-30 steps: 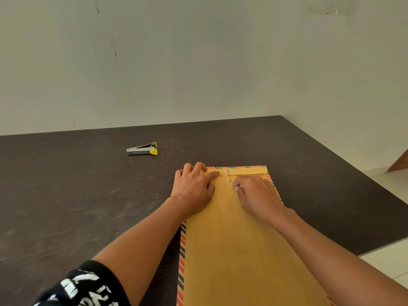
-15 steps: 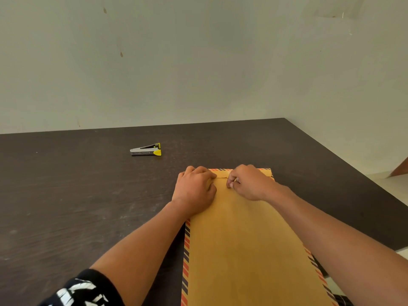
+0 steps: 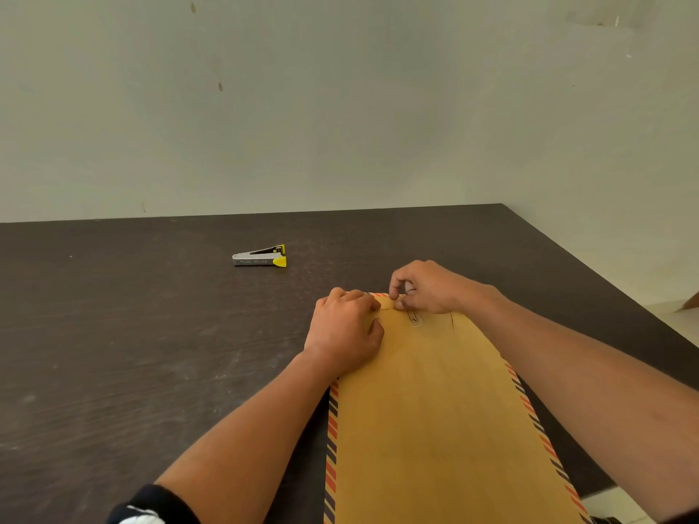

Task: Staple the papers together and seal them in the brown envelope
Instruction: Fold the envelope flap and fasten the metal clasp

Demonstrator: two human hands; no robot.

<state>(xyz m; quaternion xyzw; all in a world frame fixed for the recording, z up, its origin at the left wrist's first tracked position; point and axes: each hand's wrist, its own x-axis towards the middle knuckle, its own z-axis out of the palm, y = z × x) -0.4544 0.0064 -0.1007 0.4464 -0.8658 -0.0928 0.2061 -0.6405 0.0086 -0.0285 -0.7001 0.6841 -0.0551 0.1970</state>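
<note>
A brown envelope [image 3: 435, 417] with striped red and dark edges lies flat on the dark table [image 3: 132, 353], its flap end far from me. My left hand [image 3: 346, 332] presses down on the envelope's upper left corner, fingers curled. At the flap's middle my right hand [image 3: 429, 287] pinches the thin closure string near the round button [image 3: 416, 321]. No papers show; whether they are inside cannot be told. A silver and yellow stapler [image 3: 261, 256] rests on the table, apart to the upper left.
A pale wall [image 3: 340, 107] rises right behind the table's far edge. The table's right edge [image 3: 605, 296] runs diagonally close to my right arm, with light floor beyond it.
My right hand has risen from lying flat on the flap to a pinch at the flap's top, uncovering the button and string. My left hand stayed in place.
</note>
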